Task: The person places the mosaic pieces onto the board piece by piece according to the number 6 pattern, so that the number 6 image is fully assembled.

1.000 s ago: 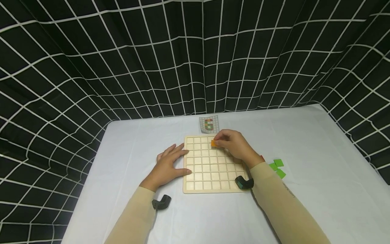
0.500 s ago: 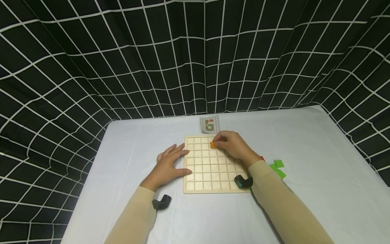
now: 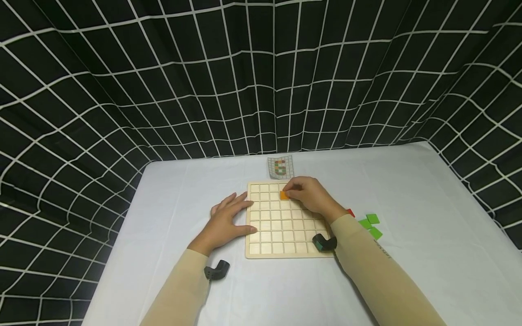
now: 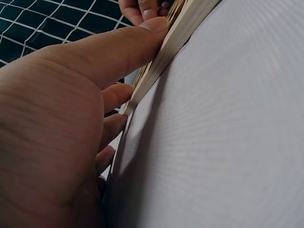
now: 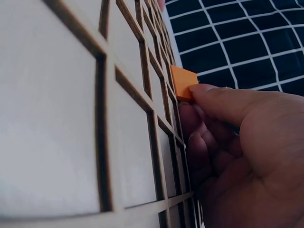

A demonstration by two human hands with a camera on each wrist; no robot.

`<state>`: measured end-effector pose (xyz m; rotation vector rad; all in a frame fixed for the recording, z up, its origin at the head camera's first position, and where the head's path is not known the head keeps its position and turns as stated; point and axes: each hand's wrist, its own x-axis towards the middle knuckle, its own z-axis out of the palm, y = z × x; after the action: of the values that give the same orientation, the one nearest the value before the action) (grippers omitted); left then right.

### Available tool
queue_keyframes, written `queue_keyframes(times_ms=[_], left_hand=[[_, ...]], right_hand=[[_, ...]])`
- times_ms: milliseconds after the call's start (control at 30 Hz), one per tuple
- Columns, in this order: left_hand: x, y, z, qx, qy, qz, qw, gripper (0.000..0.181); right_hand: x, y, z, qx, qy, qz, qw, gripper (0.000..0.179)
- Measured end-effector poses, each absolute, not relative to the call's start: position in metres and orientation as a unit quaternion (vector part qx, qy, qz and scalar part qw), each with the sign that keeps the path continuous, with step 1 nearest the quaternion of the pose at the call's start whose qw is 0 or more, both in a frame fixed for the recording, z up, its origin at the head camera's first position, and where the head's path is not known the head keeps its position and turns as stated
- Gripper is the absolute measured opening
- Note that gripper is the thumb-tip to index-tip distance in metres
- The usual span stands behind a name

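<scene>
Pinching an orange tile (image 3: 283, 195) in the right hand (image 3: 311, 194) over a wooden grid board (image 3: 281, 225).
Ridges divide the board into square compartments; the tile is at its far part, left of the right hand, at its fingertips, though whether it touches a compartment is unclear. The left hand (image 3: 224, 222) lies spread against the board's left edge. Green tiles (image 3: 373, 218) sit right on the counter (image 3: 261, 290).

Black cloth backdrop (image 3: 179, 81) with white grid lines, hung behind and along both sides of a table (image 3: 416, 194), folds bending the grid, white cloth covering (image 4: 237, 123) on the table, faintly creased, diffuse light, soft shadows.
</scene>
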<state>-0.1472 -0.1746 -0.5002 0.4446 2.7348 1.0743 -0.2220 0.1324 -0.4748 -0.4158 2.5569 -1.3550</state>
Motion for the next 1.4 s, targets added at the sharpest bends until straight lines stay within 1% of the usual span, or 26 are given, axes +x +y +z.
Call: queue_keyframes(times_ms=[200, 600, 933, 1033, 1200, 1400], left_hand=[[-0.1471, -0.1741, -0.5005, 0.151, 0.918, 0.357, 0.085, 0.080], [-0.1472, -0.1737, -0.5004, 0.149, 0.919, 0.355, 0.082, 0.079], [-0.1467, -0.1732, -0.5011, 0.148, 0.921, 0.352, 0.077, 0.078], [-0.1465, -0.1731, -0.5004, 0.149, 0.921, 0.350, 0.078, 0.079], [-0.1467, -0.1739, -0.4993, 0.151, 0.921, 0.351, 0.081, 0.079], [-0.1475, -0.1737, -0.5001, 0.153, 0.920, 0.351, 0.080, 0.079]], right_hand=[[-0.2201, 0.1321, -0.4751, -0.141, 0.869, -0.460, 0.112, 0.004], [-0.2212, 0.1321, -0.4755, -0.152, 0.871, -0.457, 0.096, 0.009], [-0.2197, 0.1325, -0.4742, -0.150, 0.864, -0.470, 0.103, 0.012], [-0.2182, 0.1335, -0.4737, -0.145, 0.852, -0.491, 0.111, 0.018], [-0.2183, 0.1357, -0.4732, -0.140, 0.832, -0.523, 0.123, 0.034], [-0.2184, 0.1396, -0.4699, -0.134, 0.806, -0.562, 0.129, 0.048]])
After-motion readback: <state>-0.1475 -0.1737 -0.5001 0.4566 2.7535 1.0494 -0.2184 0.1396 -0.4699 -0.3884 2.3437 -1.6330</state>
